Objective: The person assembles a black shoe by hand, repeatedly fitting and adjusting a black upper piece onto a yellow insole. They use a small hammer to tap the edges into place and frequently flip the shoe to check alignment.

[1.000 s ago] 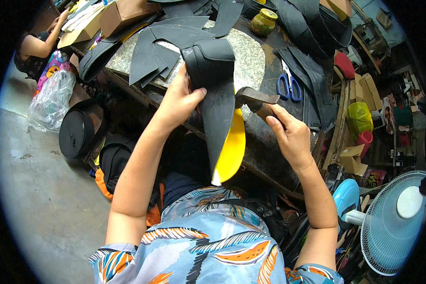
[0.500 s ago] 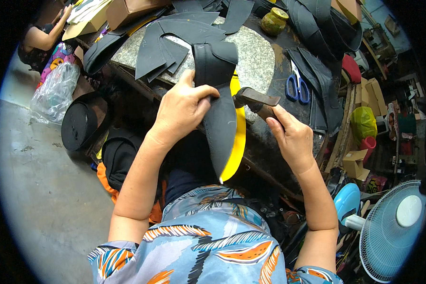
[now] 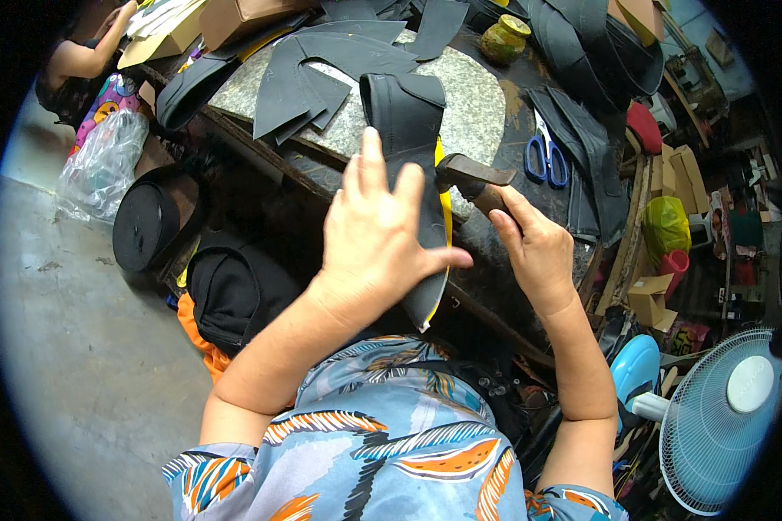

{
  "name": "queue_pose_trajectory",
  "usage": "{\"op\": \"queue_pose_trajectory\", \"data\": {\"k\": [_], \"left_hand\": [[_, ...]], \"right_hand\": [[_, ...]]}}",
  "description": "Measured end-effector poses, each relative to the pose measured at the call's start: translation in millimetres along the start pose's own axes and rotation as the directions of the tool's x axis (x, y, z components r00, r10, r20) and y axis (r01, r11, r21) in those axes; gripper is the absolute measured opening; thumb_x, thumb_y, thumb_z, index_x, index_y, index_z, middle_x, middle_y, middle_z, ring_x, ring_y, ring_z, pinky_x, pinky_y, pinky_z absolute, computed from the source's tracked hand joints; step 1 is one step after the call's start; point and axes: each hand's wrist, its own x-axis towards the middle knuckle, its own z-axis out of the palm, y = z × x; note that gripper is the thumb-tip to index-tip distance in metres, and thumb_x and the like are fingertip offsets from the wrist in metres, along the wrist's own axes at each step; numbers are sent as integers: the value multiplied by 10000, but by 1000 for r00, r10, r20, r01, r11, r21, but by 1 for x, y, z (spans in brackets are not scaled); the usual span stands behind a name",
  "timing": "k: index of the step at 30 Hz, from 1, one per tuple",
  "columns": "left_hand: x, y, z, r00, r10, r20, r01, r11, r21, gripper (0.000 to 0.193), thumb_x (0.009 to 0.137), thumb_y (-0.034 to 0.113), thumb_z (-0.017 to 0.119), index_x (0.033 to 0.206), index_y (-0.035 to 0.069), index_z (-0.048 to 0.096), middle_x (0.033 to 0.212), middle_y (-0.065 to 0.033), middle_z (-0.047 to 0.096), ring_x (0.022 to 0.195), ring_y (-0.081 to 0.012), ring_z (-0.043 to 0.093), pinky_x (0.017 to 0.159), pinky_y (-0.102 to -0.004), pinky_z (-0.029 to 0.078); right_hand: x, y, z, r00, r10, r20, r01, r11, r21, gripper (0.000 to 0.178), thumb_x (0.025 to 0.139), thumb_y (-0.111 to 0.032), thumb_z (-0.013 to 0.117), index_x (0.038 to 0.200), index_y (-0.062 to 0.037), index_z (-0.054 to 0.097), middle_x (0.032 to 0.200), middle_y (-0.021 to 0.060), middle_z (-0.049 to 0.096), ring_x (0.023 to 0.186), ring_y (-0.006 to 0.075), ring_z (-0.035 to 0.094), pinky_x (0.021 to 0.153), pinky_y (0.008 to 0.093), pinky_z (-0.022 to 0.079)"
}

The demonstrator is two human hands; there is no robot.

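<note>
A black leather-like piece [image 3: 400,113] with a folded, stitched upper end and yellow backing lies over the near edge of a speckled stone slab [image 3: 478,104]. Its pointed lower end hangs toward my lap. Over its middle, my left hand [image 3: 372,230] is open, fingers spread and thumb stretched to the right; whether the palm touches it I cannot tell. My right hand [image 3: 539,252] is wrapped round the handle of a hammer [image 3: 476,174]. The hammer's dark head is just right of the piece's yellow edge.
Flat black cut pieces [image 3: 287,82] overlap on the slab's left. Blue-handled scissors [image 3: 546,158] lie to the right, beside stacked black pieces [image 3: 586,165]. A yellowish jar [image 3: 505,40] stands at the back. A fan [image 3: 730,417] is at lower right; another person [image 3: 82,65] is at far left.
My left hand has let go of the black piece's left edge, opened, and moved right across it. The piece's lower tip has shifted slightly right, and less yellow shows. The hammer has barely moved.
</note>
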Motion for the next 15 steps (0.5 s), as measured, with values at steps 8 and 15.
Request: {"op": "queue_pose_trajectory", "data": {"k": [8,15], "left_hand": [[-2,-12,1,997,79,16,-81,976,205,628,699,47,708,1309,119,579,1556,-236,294,1423,-482,306,1109,-588,334],[-8,-17,-8,962,249,111,-250,968,-3,329,741,306,812,962,94,691,1495,-232,378,1417,-455,315,1091,-621,326]], "right_hand": [[1,-2,-3,1000,4,21,-4,1000,-16,338,956,-339,631,1265,-201,644,872,111,717,724,303,705,601,387,550],[2,-3,-4,998,35,50,-34,999,-18,332,956,-325,634,1267,-209,641,879,109,716,740,312,702,613,391,548]]}}
